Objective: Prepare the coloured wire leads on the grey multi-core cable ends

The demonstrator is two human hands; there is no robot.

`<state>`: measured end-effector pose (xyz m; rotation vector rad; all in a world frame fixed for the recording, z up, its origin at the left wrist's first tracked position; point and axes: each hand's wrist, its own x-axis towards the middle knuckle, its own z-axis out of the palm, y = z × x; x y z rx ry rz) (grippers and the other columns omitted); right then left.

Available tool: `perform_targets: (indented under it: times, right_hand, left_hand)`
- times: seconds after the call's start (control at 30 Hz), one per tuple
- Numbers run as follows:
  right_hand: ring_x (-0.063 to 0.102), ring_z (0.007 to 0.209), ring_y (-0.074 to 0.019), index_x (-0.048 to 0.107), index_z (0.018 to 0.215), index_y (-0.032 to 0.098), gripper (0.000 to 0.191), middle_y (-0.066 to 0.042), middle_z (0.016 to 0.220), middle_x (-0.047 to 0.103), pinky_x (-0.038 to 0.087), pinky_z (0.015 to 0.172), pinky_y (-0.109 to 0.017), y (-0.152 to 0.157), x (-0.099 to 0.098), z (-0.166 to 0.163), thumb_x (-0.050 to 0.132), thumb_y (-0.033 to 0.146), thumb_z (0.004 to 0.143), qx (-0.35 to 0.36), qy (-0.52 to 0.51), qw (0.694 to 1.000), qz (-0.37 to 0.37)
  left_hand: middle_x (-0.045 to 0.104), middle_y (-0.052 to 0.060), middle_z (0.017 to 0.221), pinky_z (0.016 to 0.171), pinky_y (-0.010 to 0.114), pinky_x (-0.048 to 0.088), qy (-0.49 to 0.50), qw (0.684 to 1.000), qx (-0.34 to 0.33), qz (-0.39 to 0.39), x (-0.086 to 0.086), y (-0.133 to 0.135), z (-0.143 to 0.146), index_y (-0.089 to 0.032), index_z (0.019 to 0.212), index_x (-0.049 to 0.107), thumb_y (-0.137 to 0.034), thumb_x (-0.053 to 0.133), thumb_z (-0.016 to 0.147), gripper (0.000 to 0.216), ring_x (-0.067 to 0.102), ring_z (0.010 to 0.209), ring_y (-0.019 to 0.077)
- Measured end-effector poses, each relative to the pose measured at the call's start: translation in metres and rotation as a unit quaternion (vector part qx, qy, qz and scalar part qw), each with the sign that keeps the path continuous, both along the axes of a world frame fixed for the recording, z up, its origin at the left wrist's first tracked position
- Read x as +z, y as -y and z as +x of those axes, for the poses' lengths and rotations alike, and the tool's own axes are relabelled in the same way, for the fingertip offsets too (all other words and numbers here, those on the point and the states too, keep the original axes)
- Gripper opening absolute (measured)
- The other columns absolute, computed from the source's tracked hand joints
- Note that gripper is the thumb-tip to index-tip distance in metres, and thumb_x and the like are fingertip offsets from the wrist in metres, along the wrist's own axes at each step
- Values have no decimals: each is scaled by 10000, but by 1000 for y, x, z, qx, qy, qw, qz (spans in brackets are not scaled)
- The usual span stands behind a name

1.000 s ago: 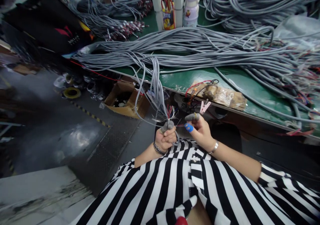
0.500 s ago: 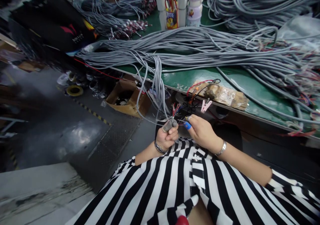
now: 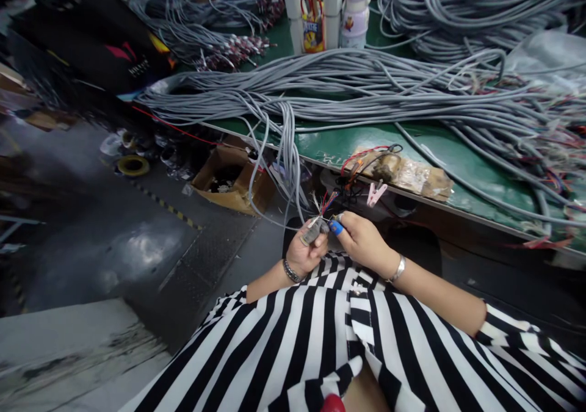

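Note:
My left hand [image 3: 309,246], with grey covering on its thumb, is closed on the end of a grey cable [image 3: 300,186]. Thin red, blue and bare wires [image 3: 327,203] fan out above that grip. Close on its right, my right hand [image 3: 364,238] is pinched at the stripped end, with a blue wrap on one fingertip. Fine strands appear between the two hands, but what exactly the right fingers grip is too small to make out. Several grey cables hang over the bench edge down to the left hand.
A long bundle of grey cables [image 3: 348,73] lies across the green bench [image 3: 339,143]. Taped cardboard [image 3: 412,177] and a pink clip [image 3: 376,193] are at its front edge. Below stands an open cardboard box [image 3: 233,189]. A bottle [image 3: 356,15] and scissors [image 3: 312,6] stand behind.
My right hand has moved left, closer to my left hand. The coloured wires now lean to the right, apart from the bare strands. My left hand keeps its grip.

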<state>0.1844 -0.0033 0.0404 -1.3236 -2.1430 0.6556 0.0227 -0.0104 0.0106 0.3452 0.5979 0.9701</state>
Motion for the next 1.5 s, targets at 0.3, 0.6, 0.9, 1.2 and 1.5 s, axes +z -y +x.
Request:
perform_targets:
  times: [0.3, 0.6, 0.9, 1.2, 1.5]
  right_hand:
    - [434, 620, -140, 430, 706, 204, 281, -16, 687, 489, 346, 613, -277, -2, -5, 1, 380, 307, 962, 11, -53, 999, 3]
    - [455, 622, -141, 442, 685, 199, 282, -24, 680, 503, 353, 614, -278, 2, 1, 1, 401, 295, 947, 13, -26, 999, -33]
    - [458, 616, -140, 449, 677, 201, 314, -17, 664, 496, 367, 604, -275, 0, -3, -2, 384, 323, 959, 25, -97, 993, -58]
    - [436, 601, -135, 425, 664, 203, 325, -9, 656, 467, 354, 587, -274, -2, -6, -3, 375, 333, 958, 28, -126, 991, -44]
    - [428, 605, -133, 426, 667, 202, 331, -9, 655, 469, 357, 590, -274, -3, -6, -3, 374, 344, 961, 24, -118, 992, -34]
  left_hand:
    - [431, -55, 475, 350, 193, 172, 6, 1000, -11, 0, -1, -1, -1, -134, 725, 563, -404, 541, 891, 317, 254, 291, 23]
    - [504, -50, 502, 368, 187, 213, -22, 998, 50, 27, -5, 0, 2, -163, 745, 532, -347, 653, 818, 232, 340, 302, 35]
    - [531, -41, 506, 370, 183, 247, -5, 998, 44, 45, -8, 0, 1, -160, 747, 542, -353, 698, 776, 250, 367, 307, 38]
    - [533, -53, 500, 365, 173, 256, -12, 997, 47, 59, -5, 1, 2, -165, 760, 562, -325, 745, 726, 246, 361, 303, 31]
    - [543, -58, 491, 346, 167, 207, -31, 996, 52, 58, -5, 1, 3, -182, 794, 561, -298, 786, 661, 287, 354, 292, 38]
